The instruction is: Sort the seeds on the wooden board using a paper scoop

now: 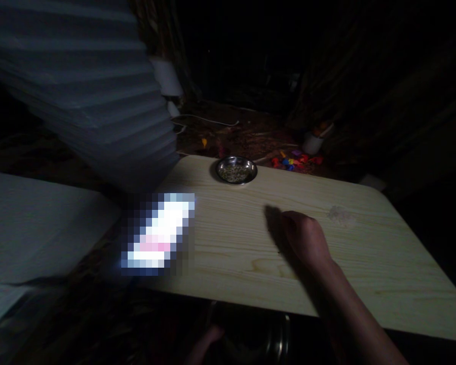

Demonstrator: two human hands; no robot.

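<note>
My right hand (304, 235) is closed in a fist just above the wooden table, its shadow falling to the left. Whatever its fingers may hold is hidden. Below the table's near edge, in the dark, my left hand (209, 338) is at the left side of a shiny metal pot (279, 339). Its thumb lies over the pot; the other fingers are out of sight. A shallow steel bowl (237, 171) with small pale and greenish bits stands at the table's far edge. Several tiny dark specks lie left of my right wrist.
The light wooden table (228, 253) has a pale patch (342, 216) at right. A bright, pixelated screen (159, 233) is at its left edge. Corrugated sheeting (99, 91) rises at left above a white surface (34, 223). Colourful small pieces (294, 162) lie beyond, near a white pot (313, 143).
</note>
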